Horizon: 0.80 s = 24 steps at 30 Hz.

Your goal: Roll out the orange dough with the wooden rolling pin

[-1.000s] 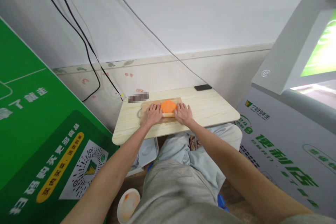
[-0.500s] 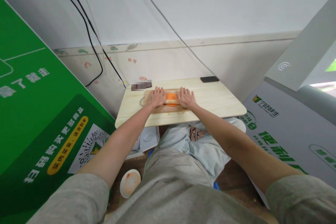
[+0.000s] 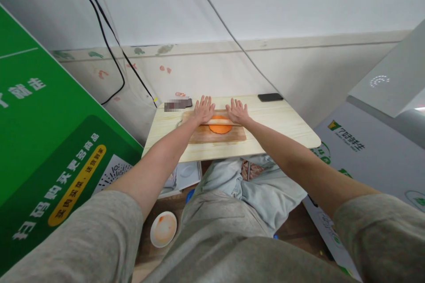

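Note:
A flat, round piece of orange dough [image 3: 220, 129] lies on a wooden cutting board [image 3: 238, 135]. Across its far part runs a pale rolling pin [image 3: 222, 122]. My left hand [image 3: 203, 110] rests flat on the pin's left end, its fingers stretched out and pointing away from me. At the other end, my right hand [image 3: 237, 112] presses with its palm in the same way, fingers spread. Neither hand's fingers wrap round the pin. The pin's ends are partly hidden under my palms.
The board lies on a small light wooden table [image 3: 282, 128] against the wall. A black phone [image 3: 270, 97] is at the back right, and a blurred dark item [image 3: 178, 104] at the back left. A stained white bowl [image 3: 164, 229] sits low at my left. Cables [image 3: 123, 70] hang along the wall.
Both hands have moved away from me, rolling the pin toward the far part of the dough. More of the dough's near side now shows. The view has shifted slightly.

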{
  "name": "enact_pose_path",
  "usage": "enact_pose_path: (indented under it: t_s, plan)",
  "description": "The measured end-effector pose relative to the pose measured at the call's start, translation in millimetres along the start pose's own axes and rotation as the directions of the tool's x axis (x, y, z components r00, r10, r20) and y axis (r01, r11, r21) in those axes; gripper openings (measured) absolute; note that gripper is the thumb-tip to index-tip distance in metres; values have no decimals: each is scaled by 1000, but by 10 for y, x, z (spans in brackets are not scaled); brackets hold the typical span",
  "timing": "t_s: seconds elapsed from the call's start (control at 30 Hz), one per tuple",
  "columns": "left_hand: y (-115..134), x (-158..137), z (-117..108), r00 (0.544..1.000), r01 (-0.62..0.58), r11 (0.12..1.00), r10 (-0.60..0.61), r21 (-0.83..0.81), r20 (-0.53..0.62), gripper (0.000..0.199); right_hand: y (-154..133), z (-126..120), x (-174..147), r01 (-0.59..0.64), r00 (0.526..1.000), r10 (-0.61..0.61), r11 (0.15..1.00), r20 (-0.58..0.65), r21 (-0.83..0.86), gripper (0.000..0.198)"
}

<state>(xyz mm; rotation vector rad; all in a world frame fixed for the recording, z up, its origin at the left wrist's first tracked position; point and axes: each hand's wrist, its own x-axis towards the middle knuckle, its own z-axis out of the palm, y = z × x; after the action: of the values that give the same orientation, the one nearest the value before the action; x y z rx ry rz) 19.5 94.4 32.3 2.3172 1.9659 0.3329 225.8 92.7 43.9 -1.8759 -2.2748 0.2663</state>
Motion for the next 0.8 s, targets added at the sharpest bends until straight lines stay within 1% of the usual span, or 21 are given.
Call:
enact_pose_path:
  t_s: [0.07, 0.17, 0.3, 0.4, 0.6, 0.8]
  plan:
    - [-6, -4, 13, 1000, -10, 1000, 10, -15, -5, 73, 17, 26, 33, 7, 1000, -7, 1000, -5, -4, 79]
    - [16, -75, 12, 1000, -1, 1000, 2, -11, 17, 74, 16, 34, -18, 20, 1000, -20, 999, 0, -28, 80]
    - [67, -193, -19, 995, 25, 999, -27, 22, 94, 74, -26, -2, -200, 27, 1000, -26, 998, 18, -62, 80]
    - [91, -271, -47, 992, 25, 999, -29, 38, 122, 74, -68, -40, -351, 25, 1000, -24, 996, 9, -87, 79]
    - [138, -483, -106, 992, -11, 997, 1, 77, 126, 71, -149, -113, -654, 14, 1000, -15, 995, -7, -96, 78]
    - [214, -736, -151, 995, -45, 993, 35, 109, 88, 73, -205, -115, -916, -1, 999, -3, 992, -34, -125, 76]
